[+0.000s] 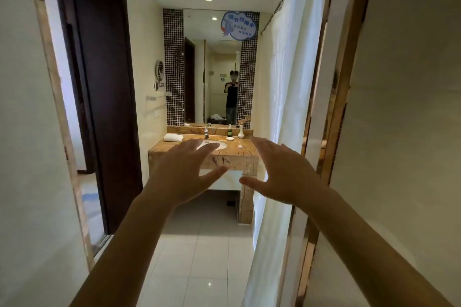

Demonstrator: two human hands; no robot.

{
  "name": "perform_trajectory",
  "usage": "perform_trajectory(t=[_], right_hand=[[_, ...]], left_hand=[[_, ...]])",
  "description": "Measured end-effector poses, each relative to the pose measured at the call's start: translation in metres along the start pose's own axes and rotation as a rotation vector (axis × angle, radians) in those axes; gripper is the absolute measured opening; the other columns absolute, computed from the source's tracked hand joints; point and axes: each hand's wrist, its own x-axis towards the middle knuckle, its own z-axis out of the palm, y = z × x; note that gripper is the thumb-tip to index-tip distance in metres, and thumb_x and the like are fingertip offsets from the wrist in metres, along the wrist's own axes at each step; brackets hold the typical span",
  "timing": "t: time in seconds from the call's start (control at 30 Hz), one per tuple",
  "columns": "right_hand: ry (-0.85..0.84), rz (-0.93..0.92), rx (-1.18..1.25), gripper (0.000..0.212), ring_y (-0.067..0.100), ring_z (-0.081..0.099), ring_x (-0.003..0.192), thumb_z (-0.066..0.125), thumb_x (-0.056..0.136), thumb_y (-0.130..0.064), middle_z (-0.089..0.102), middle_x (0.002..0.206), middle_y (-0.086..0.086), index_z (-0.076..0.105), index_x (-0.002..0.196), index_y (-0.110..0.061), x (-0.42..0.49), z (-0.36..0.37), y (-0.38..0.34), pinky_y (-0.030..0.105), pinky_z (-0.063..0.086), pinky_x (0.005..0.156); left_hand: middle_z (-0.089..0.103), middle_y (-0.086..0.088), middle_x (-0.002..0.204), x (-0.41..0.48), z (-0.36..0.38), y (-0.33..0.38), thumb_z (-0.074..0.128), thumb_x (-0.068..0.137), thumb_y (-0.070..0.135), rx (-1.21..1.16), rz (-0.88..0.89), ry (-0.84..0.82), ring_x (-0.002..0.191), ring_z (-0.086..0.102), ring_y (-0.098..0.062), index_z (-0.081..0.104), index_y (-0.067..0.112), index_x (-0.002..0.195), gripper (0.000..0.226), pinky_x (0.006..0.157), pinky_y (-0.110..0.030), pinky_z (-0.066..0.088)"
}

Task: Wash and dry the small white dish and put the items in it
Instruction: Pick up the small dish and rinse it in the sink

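Extending forward at chest height, both bare arms reach into a narrow bathroom corridor. The left hand point(184, 169) is spread flat, palm down, fingers splayed, and holds nothing. The right hand point(284, 172) is likewise open, palm turned slightly inward, thumb pointing toward the left hand, and holds nothing. The two hands are near each other but apart.

Beyond the hands stands a brown marble vanity counter point(232, 157), well apart from the person. A white oval sink basin point(219, 145) is set into the counter top, partly hidden by the left fingers, with a chrome faucet point(206, 133) behind it. The small white dish point(229, 139) sits on the counter just right of the basin, in front of a green bottle point(229, 130). A small white round item point(240, 146) lies on the counter to the right of the dish, apart from it. A white vase point(240, 131) with dried flowers stands beside the bottle. A folded white towel point(173, 137) rests on the left end of the counter.

A wall mirror point(212, 70) above the counter carries a blue sticker point(239, 25). A white curtain point(282, 107) hangs along the right side; a dark door point(104, 95) stands at the left.
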Motion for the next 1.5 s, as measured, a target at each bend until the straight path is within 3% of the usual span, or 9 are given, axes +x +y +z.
perform_trajectory(t=[0.23, 0.53, 0.9, 1.2, 1.5], right_hand=[[0.025, -0.048, 0.032, 0.088, 0.02, 0.056, 0.114, 0.053, 0.074, -0.07, 0.051, 0.139, -0.003, 0.025, 0.143, -0.023, 0.023, 0.014, 0.035, 0.036, 0.05, 0.088], [0.02, -0.061, 0.064, 0.09, 0.022, 0.057, 0.116, 0.056, 0.073, -0.067, 0.047, 0.143, -0.004, 0.023, 0.145, -0.025, 0.063, 0.049, 0.053, 0.039, 0.05, 0.09], [0.017, -0.028, 0.028, 0.086, 0.019, 0.056, 0.116, 0.054, 0.076, -0.066, 0.044, 0.145, -0.007, 0.02, 0.145, -0.027, 0.152, 0.093, 0.07, 0.035, 0.051, 0.086], [-0.005, 0.001, -0.007, 0.076, 0.018, 0.055, 0.118, 0.054, 0.077, -0.064, 0.049, 0.14, -0.008, 0.029, 0.142, -0.032, 0.218, 0.124, 0.071, 0.039, 0.048, 0.091], [0.008, -0.011, 0.01, 0.073, 0.015, 0.056, 0.115, 0.048, 0.078, -0.066, 0.055, 0.135, -0.008, 0.035, 0.139, -0.031, 0.284, 0.172, 0.082, 0.035, 0.048, 0.088]], left_hand=[[0.041, 0.0, 0.148, 0.032, 0.019, 0.004, 0.034, 0.08, 0.071, 0.038, -0.011, 0.053, 0.134, 0.038, -0.022, 0.034, 0.035, 0.138, 0.069, 0.104, -0.046, 0.038], [0.041, 0.002, 0.147, 0.075, 0.046, -0.019, 0.027, 0.077, 0.076, 0.048, -0.031, 0.006, 0.134, 0.037, -0.02, 0.036, 0.034, 0.137, 0.074, 0.105, -0.047, 0.038], [0.041, 0.0, 0.147, 0.15, 0.074, -0.088, 0.027, 0.079, 0.073, 0.047, -0.013, 0.029, 0.136, 0.035, -0.02, 0.035, 0.031, 0.138, 0.072, 0.107, -0.046, 0.035], [0.039, -0.001, 0.148, 0.202, 0.094, -0.147, 0.026, 0.08, 0.073, 0.073, -0.011, 0.059, 0.136, 0.034, -0.021, 0.033, 0.032, 0.139, 0.072, 0.107, -0.046, 0.032], [0.037, 0.002, 0.149, 0.249, 0.125, -0.191, 0.025, 0.081, 0.072, 0.086, -0.019, 0.024, 0.138, 0.031, -0.02, 0.033, 0.034, 0.139, 0.07, 0.11, -0.046, 0.029]])
